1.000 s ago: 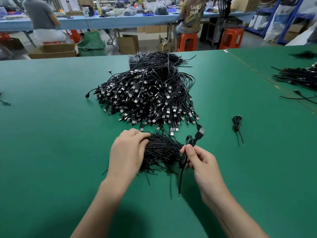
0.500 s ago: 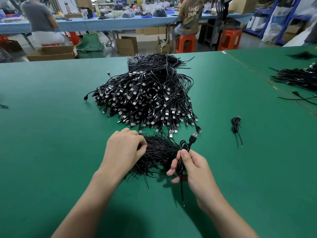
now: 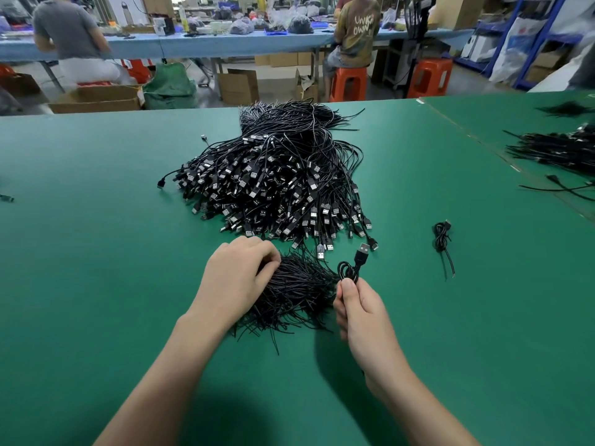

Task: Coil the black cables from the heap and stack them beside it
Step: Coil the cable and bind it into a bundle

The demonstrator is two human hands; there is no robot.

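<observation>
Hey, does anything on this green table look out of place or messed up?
Nothing damaged or spilled. One oddity: a single coiled cable lies alone on the green table, well right of the heap, its tail ends sticking out loose. The right hand holds another coil.

A green table point(image 3: 96, 284) is carrying a big heap of black cables point(image 3: 277, 188) at its middle, with the plugs fanning toward the near side. A tuft of thin wire ends point(image 3: 299, 291) is lying just nearer. One coiled cable point(image 3: 441, 238) is sitting well apart to the right. Far right, an adjoining table point(image 3: 483, 130) is holding another pile point(image 3: 560, 149).
</observation>
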